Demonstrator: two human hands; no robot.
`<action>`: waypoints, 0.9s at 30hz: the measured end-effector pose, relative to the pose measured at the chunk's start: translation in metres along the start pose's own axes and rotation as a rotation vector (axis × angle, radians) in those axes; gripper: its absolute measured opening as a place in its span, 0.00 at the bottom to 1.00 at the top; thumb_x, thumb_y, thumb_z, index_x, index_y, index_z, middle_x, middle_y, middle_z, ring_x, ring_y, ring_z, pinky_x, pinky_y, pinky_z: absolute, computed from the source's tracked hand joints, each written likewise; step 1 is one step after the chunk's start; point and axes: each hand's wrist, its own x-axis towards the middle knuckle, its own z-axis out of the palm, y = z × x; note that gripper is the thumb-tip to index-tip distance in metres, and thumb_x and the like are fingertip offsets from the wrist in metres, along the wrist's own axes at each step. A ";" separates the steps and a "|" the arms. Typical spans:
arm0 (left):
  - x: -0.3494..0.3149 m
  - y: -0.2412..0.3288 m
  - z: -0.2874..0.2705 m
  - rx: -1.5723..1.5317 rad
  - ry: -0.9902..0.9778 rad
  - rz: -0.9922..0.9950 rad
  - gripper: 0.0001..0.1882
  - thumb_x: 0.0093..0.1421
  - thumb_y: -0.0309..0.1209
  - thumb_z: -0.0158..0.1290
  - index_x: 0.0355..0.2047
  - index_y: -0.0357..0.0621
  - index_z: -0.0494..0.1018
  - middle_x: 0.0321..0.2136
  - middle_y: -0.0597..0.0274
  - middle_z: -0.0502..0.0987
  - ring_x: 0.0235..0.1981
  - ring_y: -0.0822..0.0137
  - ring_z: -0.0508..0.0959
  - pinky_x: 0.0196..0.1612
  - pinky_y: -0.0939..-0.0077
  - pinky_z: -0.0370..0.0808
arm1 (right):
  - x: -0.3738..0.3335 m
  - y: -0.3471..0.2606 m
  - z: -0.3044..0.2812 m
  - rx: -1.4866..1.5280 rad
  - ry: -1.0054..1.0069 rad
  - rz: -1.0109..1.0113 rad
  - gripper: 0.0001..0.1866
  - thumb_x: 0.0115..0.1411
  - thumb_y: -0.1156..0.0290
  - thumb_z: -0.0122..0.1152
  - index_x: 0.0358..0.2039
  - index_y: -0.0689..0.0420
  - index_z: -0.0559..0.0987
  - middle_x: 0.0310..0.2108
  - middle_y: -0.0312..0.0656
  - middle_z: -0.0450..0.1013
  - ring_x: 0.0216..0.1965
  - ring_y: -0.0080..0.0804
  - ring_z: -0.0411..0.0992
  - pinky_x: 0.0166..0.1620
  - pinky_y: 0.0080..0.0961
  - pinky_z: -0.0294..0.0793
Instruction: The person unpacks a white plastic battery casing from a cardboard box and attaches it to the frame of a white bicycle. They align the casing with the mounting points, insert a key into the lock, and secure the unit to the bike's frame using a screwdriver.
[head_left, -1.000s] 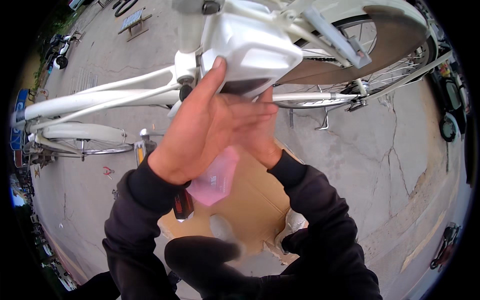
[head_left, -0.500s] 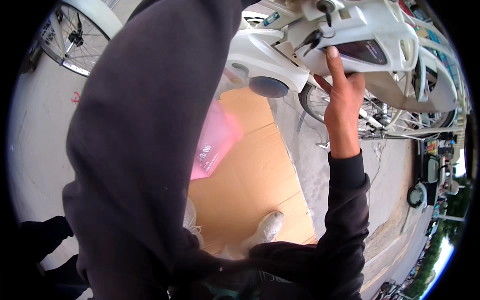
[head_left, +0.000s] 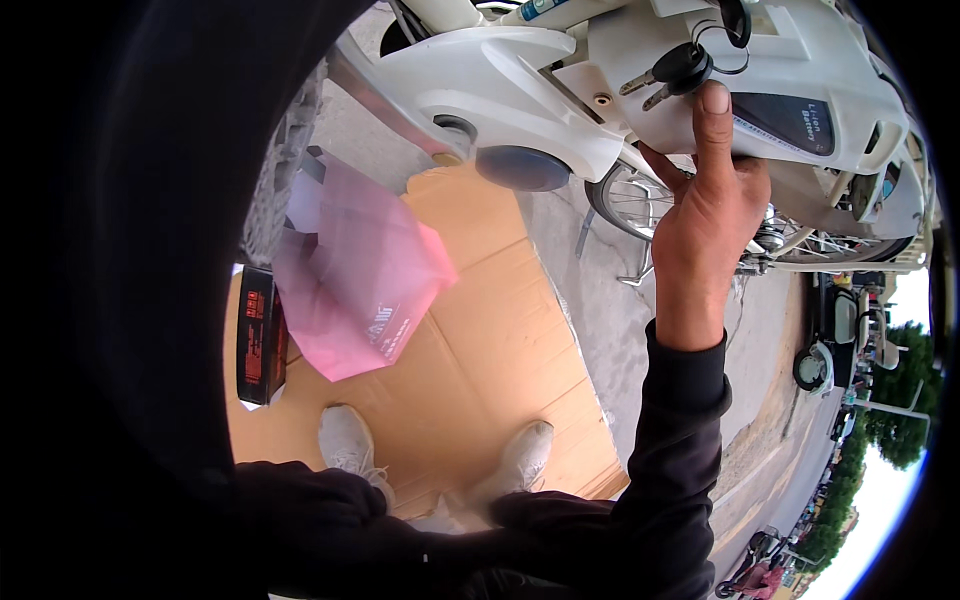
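My right hand (head_left: 710, 210) is closed on the lower edge of a white battery case (head_left: 650, 40) on an electric bicycle, its thumb lying against the dark label panel. Some of its fingers are hidden beneath the case. Just above the thumb tip hangs a ring with black-headed keys (head_left: 682, 68), one of them at the lock near the top. My left arm in its dark sleeve (head_left: 170, 250) fills the left side, very near the camera, and the left hand is out of sight.
A flat cardboard sheet (head_left: 470, 330) lies under my feet in pale shoes (head_left: 345, 440). On it are a pink plastic bag (head_left: 350, 270) and a black box with red print (head_left: 258, 335). A bicycle wheel (head_left: 622, 200) stands beyond, and a parked scooter (head_left: 815, 365) is at the right.
The left arm has swung left and closer to the camera, uncovering the pink bag and black box. The battery case appears larger, with my right hand still on it.
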 end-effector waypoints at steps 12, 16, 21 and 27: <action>0.004 -0.002 0.002 0.060 0.030 0.103 0.17 0.59 0.45 0.61 0.39 0.44 0.80 0.32 0.65 0.84 0.30 0.74 0.82 0.35 0.79 0.79 | 0.002 -0.002 -0.003 -0.027 -0.020 -0.031 0.32 0.62 0.50 0.69 0.53 0.66 0.74 0.46 0.45 0.76 0.47 0.29 0.77 0.42 0.35 0.88; 0.004 0.001 0.006 -0.028 0.092 0.018 0.17 0.59 0.46 0.60 0.38 0.45 0.80 0.31 0.66 0.84 0.29 0.75 0.81 0.34 0.80 0.78 | 0.003 0.009 -0.004 -0.037 0.003 -0.042 0.33 0.62 0.49 0.69 0.53 0.66 0.73 0.47 0.45 0.75 0.47 0.30 0.78 0.43 0.34 0.88; -0.001 -0.003 0.008 0.111 0.103 0.095 0.20 0.58 0.49 0.61 0.39 0.46 0.80 0.31 0.68 0.83 0.29 0.75 0.80 0.33 0.81 0.75 | 0.003 0.003 -0.005 -0.068 -0.027 0.035 0.36 0.61 0.46 0.69 0.54 0.66 0.73 0.49 0.45 0.75 0.48 0.31 0.76 0.45 0.34 0.85; -0.014 0.004 0.010 0.131 0.136 0.089 0.21 0.58 0.50 0.61 0.42 0.47 0.80 0.35 0.68 0.82 0.34 0.75 0.79 0.37 0.81 0.74 | 0.009 0.005 -0.012 -0.111 -0.083 -0.014 0.36 0.61 0.45 0.69 0.54 0.65 0.72 0.50 0.43 0.74 0.49 0.30 0.75 0.46 0.31 0.81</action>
